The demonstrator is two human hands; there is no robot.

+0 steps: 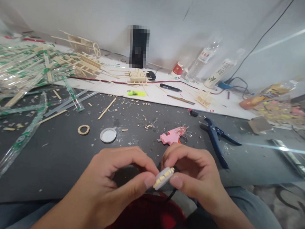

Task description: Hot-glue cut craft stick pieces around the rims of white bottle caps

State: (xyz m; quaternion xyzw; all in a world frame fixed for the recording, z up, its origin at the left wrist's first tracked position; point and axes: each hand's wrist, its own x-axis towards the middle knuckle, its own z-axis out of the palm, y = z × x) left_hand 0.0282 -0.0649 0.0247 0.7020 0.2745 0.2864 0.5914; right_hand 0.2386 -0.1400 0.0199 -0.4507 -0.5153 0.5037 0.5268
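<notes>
Between my two hands, over the near table edge, is a small round white disc (161, 182) with short pale wooden pieces lined along its rim. My left hand (122, 175) pinches its left side with thumb and fingers. On the opposite side, my right hand (196, 173) grips it the same way. The disc is tilted, so its edge faces me. Just beyond my right hand lies a pink hot glue gun (173, 135). A shallow white lid (108, 135) and a wooden ring (83, 129) rest on the dark table past my left hand.
Dark blue cutters (216, 140) lie at the right. Plastic-wrapped wooden sticks (26, 73) are heaped at the left. Small wooden cart models (87, 65), a yellow-green lighter (136, 93), a black pen (170, 87), a paper cup (177, 70) and bottles (203, 59) stand or lie along the back.
</notes>
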